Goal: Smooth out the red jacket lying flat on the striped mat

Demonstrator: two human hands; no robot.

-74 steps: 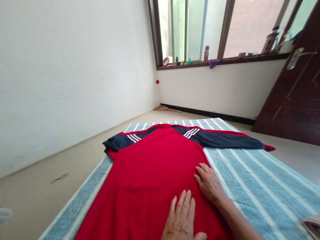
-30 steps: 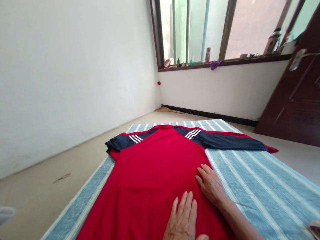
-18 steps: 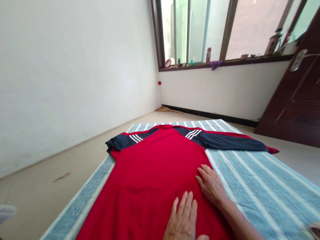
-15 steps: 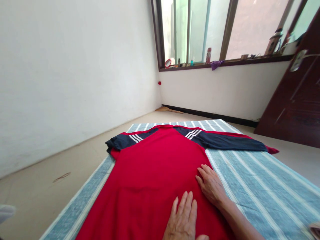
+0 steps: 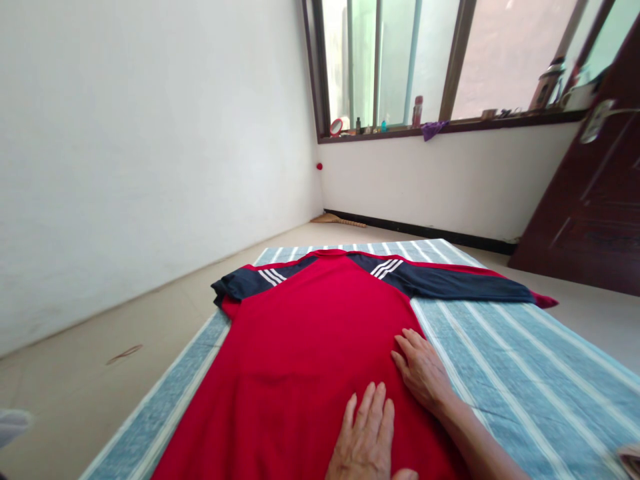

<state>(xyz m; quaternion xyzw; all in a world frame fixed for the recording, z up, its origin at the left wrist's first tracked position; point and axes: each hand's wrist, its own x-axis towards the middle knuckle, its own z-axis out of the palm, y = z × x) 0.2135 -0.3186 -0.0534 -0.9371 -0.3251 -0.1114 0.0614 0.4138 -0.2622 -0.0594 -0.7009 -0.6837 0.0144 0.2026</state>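
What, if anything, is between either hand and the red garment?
Nothing visible. The left hand lies flat on the red garment, and the right hand rests on it nearer the side edge. I see no other object between them and the cloth.

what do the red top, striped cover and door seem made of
Red top: probably soft knit fabric, matte, with gentle creases. Striped cover: likely woven cloth, matte, its blue finely mottled. Door: perhaps varnished wood, given faint sheen along its mouldings; coated metal possible.
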